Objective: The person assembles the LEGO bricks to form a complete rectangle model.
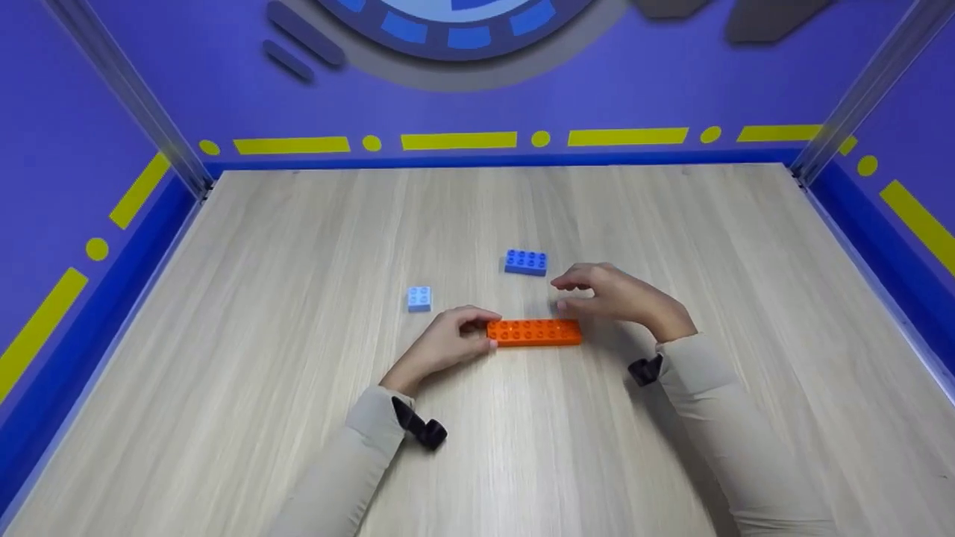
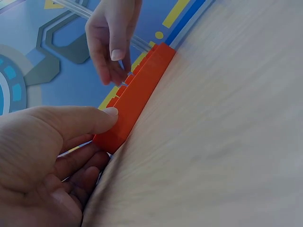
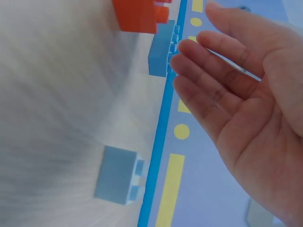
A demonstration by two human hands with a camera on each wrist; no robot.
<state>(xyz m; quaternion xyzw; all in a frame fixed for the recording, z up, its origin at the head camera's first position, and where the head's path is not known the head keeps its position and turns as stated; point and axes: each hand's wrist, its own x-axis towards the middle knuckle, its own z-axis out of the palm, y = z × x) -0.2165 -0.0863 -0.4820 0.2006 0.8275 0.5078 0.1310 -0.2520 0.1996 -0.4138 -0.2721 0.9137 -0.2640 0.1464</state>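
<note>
A long orange toy building brick (image 1: 537,337) lies studs up on the table. My left hand (image 1: 446,341) pinches its left end, with the thumb (image 2: 97,120) on the near side. Just past the other end, my right hand (image 1: 623,295) hovers with fingers relaxed and parted from the thumb, holding nothing. The right wrist view shows the palm (image 3: 255,109) and bent fingers clear of every brick. A blue brick (image 1: 526,263) with two rows of studs sits behind the orange one, close to the right fingertips. Left of it is a small light blue brick (image 1: 419,300).
The pale wooden table (image 1: 313,246) is bounded by a purple back wall (image 1: 462,112) with yellow dashes and by side walls. Metal posts (image 1: 138,97) stand at the back corners. A black strap mount (image 1: 421,425) sits on each sleeve.
</note>
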